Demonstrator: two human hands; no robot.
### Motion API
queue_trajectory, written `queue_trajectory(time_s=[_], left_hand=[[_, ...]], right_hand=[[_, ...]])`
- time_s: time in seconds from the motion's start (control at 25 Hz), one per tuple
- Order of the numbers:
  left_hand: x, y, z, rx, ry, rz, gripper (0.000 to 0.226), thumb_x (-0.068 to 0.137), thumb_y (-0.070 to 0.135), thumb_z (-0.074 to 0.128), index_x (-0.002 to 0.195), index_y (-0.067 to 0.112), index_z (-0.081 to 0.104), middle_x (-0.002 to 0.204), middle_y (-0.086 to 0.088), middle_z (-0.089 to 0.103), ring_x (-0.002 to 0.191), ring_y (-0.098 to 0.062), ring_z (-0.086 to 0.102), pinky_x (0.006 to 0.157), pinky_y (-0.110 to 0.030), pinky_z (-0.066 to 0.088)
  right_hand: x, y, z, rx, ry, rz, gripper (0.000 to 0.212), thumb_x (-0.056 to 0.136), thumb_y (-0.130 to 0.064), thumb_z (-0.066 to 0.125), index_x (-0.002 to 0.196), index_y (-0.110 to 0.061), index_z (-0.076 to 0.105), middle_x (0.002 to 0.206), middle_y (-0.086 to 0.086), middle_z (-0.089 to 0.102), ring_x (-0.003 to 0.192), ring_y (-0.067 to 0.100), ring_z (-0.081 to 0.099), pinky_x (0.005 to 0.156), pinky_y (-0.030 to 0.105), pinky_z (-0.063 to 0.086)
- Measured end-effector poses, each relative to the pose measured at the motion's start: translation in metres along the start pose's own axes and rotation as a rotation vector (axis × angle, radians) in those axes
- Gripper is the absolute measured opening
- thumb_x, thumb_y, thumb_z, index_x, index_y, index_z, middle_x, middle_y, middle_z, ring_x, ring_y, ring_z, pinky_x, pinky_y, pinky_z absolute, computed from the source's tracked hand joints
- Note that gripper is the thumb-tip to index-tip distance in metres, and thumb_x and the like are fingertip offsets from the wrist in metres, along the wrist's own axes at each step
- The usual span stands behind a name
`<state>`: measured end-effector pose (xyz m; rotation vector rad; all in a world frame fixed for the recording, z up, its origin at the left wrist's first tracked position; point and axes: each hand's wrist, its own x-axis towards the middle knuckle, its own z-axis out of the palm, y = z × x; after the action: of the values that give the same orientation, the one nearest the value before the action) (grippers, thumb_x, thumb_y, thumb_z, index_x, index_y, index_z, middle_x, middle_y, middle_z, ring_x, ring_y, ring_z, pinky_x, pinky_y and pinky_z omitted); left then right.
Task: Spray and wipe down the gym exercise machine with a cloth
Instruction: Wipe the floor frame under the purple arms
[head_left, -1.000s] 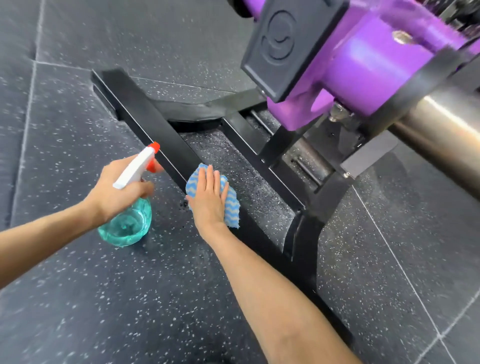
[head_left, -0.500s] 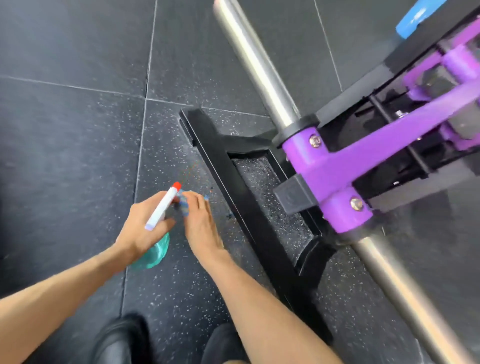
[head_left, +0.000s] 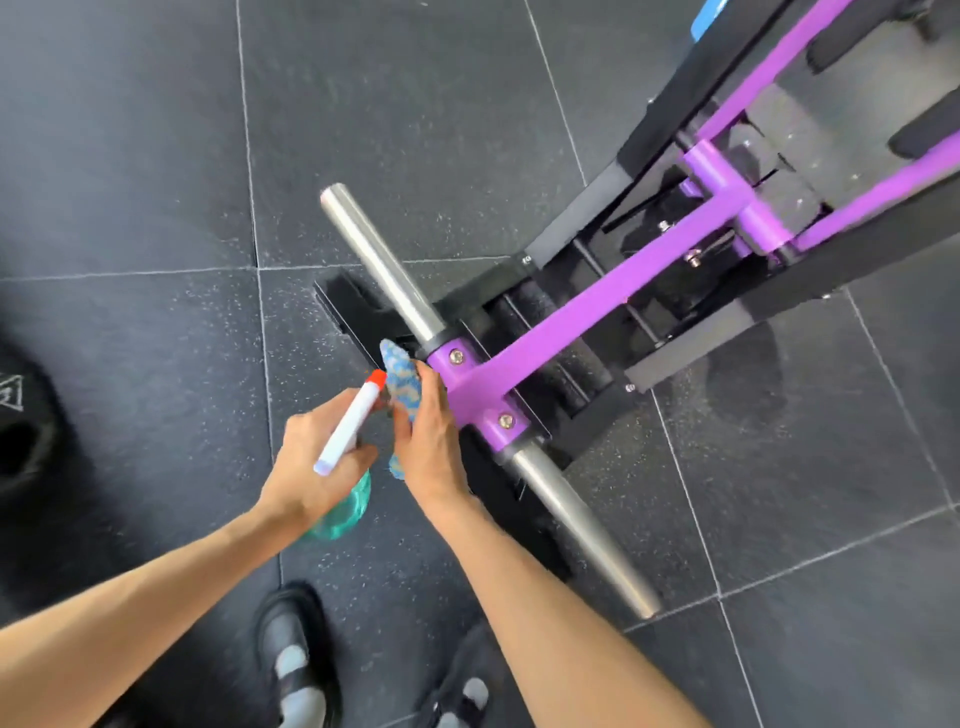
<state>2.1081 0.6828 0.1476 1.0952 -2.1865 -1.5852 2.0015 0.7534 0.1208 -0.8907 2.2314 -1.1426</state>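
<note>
Centrally, low in the frame, the left hand (head_left: 311, 457) grips the teal spray bottle (head_left: 344, 512) by its neck, red nozzle just beside the blue cloth (head_left: 402, 376), which the right hand (head_left: 431, 447) holds against the purple bracket (head_left: 470, 387) of the gym machine (head_left: 597, 312).

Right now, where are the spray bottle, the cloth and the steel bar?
spray bottle (head_left: 347, 427): head view, white trigger head.
blue cloth (head_left: 398, 365): head view, upper fold.
steel bar (head_left: 382, 265): head view, far half.
</note>
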Motion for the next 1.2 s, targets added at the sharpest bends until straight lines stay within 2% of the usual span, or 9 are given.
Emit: queue_trajectory(time_s=[0.12, 0.24, 0.4, 0.6, 0.72, 0.84, 1.04, 1.12, 1.2], left_hand=[[0.006, 0.066, 0.012, 0.006, -0.004, 0.004, 0.042, 0.060, 0.012, 0.053, 0.089, 0.040, 0.065, 0.079, -0.018, 0.068, 0.056, -0.013, 0.045, 0.060, -0.026, 0.046], [0.024, 0.117, 0.063, 0.004, 0.016, -0.011, 0.034, 0.059, 0.012, 0.057, 0.089, 0.027, 0.067, 0.065, -0.011, 0.057, 0.058, -0.018, 0.045, 0.056, -0.031, 0.044], [0.042, 0.162, 0.167, 0.039, 0.044, -0.007, 0.038, 0.058, 0.014, 0.059, 0.095, 0.019, 0.067, 0.087, -0.018, 0.067, 0.067, -0.018, 0.051, 0.067, -0.035, 0.051], [0.065, 0.211, 0.319, -0.117, 0.299, -0.233, 0.035, 0.054, 0.019, 0.055, 0.087, 0.015, 0.067, 0.081, -0.011, 0.064, 0.068, -0.018, 0.051, 0.061, -0.026, 0.046], [0.072, 0.234, 0.381, -0.121, 0.387, -0.320, 0.037, 0.052, 0.020, 0.051, 0.086, 0.011, 0.066, 0.078, -0.006, 0.060, 0.072, -0.020, 0.052, 0.070, -0.033, 0.050], [0.079, 0.253, 0.412, -0.101, 0.343, -0.321, 0.037, 0.051, 0.017, 0.050, 0.084, 0.008, 0.065, 0.075, -0.005, 0.062, 0.073, -0.023, 0.056, 0.073, -0.040, 0.053], [0.101, 0.252, 0.429, 0.005, 0.288, -0.388, 0.032, 0.060, 0.009, 0.057, 0.090, 0.001, 0.064, 0.078, -0.015, 0.064, 0.068, -0.025, 0.053, 0.065, -0.044, 0.053], [0.111, 0.245, 0.434, -0.026, 0.318, -0.422, 0.027, 0.060, 0.009, 0.056, 0.086, 0.004, 0.062, 0.075, -0.010, 0.062, 0.067, -0.024, 0.052, 0.061, -0.041, 0.051], [0.134, 0.232, 0.437, -0.056, 0.361, -0.468, 0.019, 0.066, 0.004, 0.057, 0.084, 0.006, 0.061, 0.075, -0.006, 0.060, 0.068, -0.025, 0.052, 0.060, -0.035, 0.047]], right_hand=[[0.005, -0.012, -0.060, 0.076, 0.062, 0.051, 0.042, 0.094, -0.006, 0.053, 0.134, -0.002, 0.041, 0.131, 0.014, 0.053, 0.118, 0.025, 0.051, 0.095, 0.026, 0.037], [0.007, 0.022, -0.132, 0.100, 0.185, 0.119, 0.036, 0.092, -0.008, 0.056, 0.127, 0.000, 0.048, 0.122, 0.015, 0.058, 0.109, 0.027, 0.055, 0.092, 0.027, 0.039], [0.009, 0.087, -0.247, 0.151, 0.262, 0.186, 0.028, 0.092, -0.006, 0.054, 0.118, 0.001, 0.051, 0.113, 0.017, 0.061, 0.095, 0.022, 0.054, 0.081, 0.018, 0.036], [0.006, 0.186, -0.431, 0.111, -0.021, 0.231, 0.028, 0.089, -0.010, 0.058, 0.116, -0.010, 0.056, 0.103, 0.007, 0.062, 0.091, 0.024, 0.056, 0.083, 0.028, 0.045], [0.015, 0.221, -0.501, 0.113, 0.009, 0.309, 0.023, 0.089, -0.013, 0.056, 0.111, -0.012, 0.052, 0.097, 0.006, 0.060, 0.085, 0.022, 0.057, 0.071, 0.025, 0.047], [0.043, 0.237, -0.513, 0.203, 0.096, 0.390, 0.036, 0.085, -0.027, 0.056, 0.117, -0.014, 0.046, 0.104, 0.006, 0.057, 0.092, 0.027, 0.058, 0.079, 0.038, 0.050], [0.092, 0.221, -0.481, 0.154, -0.100, 0.295, 0.028, 0.095, -0.020, 0.049, 0.122, -0.013, 0.045, 0.100, 0.003, 0.057, 0.075, 0.013, 0.054, 0.060, 0.016, 0.043], [0.116, 0.217, -0.478, 0.110, -0.164, 0.248, 0.029, 0.096, -0.022, 0.048, 0.123, -0.012, 0.045, 0.108, 0.008, 0.059, 0.085, 0.019, 0.056, 0.072, 0.026, 0.043], [0.148, 0.220, -0.480, 0.080, -0.215, 0.214, 0.028, 0.096, -0.023, 0.047, 0.122, -0.012, 0.045, 0.102, 0.003, 0.058, 0.083, 0.016, 0.056, 0.072, 0.030, 0.043]])
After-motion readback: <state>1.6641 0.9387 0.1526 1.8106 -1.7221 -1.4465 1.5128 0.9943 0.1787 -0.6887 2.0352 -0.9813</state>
